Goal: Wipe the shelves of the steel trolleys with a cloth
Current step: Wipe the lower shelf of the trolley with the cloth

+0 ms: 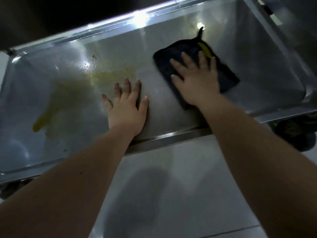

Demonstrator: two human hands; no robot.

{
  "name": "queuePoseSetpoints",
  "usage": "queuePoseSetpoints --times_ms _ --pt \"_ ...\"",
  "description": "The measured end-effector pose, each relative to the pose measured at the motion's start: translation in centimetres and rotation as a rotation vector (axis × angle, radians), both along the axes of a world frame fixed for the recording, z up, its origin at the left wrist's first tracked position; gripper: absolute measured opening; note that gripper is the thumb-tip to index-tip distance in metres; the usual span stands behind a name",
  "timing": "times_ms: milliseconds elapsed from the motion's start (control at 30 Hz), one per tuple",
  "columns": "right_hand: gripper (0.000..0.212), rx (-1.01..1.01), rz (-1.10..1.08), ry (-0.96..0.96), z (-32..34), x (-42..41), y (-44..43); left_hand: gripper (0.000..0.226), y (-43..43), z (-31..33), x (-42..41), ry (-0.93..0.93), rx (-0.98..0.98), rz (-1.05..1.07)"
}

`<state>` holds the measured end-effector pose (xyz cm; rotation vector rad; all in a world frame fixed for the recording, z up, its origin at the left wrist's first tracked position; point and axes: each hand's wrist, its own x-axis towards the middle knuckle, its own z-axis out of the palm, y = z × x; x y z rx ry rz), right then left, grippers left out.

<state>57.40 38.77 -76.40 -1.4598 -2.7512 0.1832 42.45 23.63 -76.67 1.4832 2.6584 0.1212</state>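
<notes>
1. Pressing flat on a dark cloth (226, 74), the right hand (197, 81) lies palm down with its fingers straight and fanned apart. Nothing is pinched or curled round.
2. The cloth lies on the steel trolley shelf (257, 57) under that palm. It sticks out beyond the fingertips and past the hand's outer side, and its edges look blurred.
3. Just past the right fingertips a yellow strip (205, 49) shows on the cloth. Further out, a small dark loop (199, 32) pokes from the cloth's far corner toward the shelf's far rim (120, 30), where glare shines.
4. The left hand (127, 107) rests palm down on bare steel beside the right hand, apart from the cloth. Its fingers are straight and slightly spread, the thumb points toward the cloth, and it holds nothing.
5. On the left hand's outer side a yellow-green smear (72, 98) spreads over the shelf. It starts just beyond the fingertips and trails to a thicker yellow blob (36, 127) well off to that side.
6. Both forearms cross the shelf's raised near rim (171, 136), which runs just behind the wrists.
7. Under the forearms is a pale tiled floor (197, 194) with a soft shadow (142, 194) on it.
</notes>
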Motion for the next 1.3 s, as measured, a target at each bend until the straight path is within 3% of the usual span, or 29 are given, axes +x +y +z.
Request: queuePoseSetpoints --times_ms 167,300,367,533,667,733,900,1033,1167,1300 --pt "0.055 -0.033 -0.302 -0.076 0.8 9.0 7.3 0.059 0.0 -0.1 0.4 0.010 -0.011 0.000" --pt "0.057 -0.062 -0.463 -0.082 1.1 6.1 7.5 0.058 0.2 -0.1 0.3 0.003 -0.005 0.003" --pt "0.057 -0.075 -0.367 -0.072 1.1 1.1 5.6 0.058 0.2 -0.1 0.2 -0.015 0.016 0.012" --pt "0.054 -0.077 0.160 0.012 0.2 -9.4 -3.6 0.067 0.4 0.5 0.0 -0.064 0.127 0.100" --pt "0.053 -0.075 0.237 0.057 0.0 -8.2 -2.8 0.066 0.4 0.5 0.0 -0.049 0.114 0.060" --pt "0.053 -0.043 0.169 0.047 -0.1 -5.7 -0.3 0.065 0.4 0.4 -0.1 -0.050 0.113 0.058" --pt "0.055 -0.050 -0.248 -0.082 0.1 4.4 6.4 0.059 0.6 0.2 0.0 0.002 0.072 0.036" --pt "0.056 -0.048 -0.396 -0.049 0.2 2.4 4.0 0.059 0.7 0.3 0.2 0.010 0.064 0.038" --pt "0.056 -0.015 -0.094 0.021 0.3 -2.8 -3.5 0.071 0.6 0.6 0.2 -0.034 0.165 0.080" --pt "0.055 -0.018 0.258 0.019 0.0 -1.2 -5.7 0.077 0.4 0.7 0.3 -0.068 0.230 0.100"
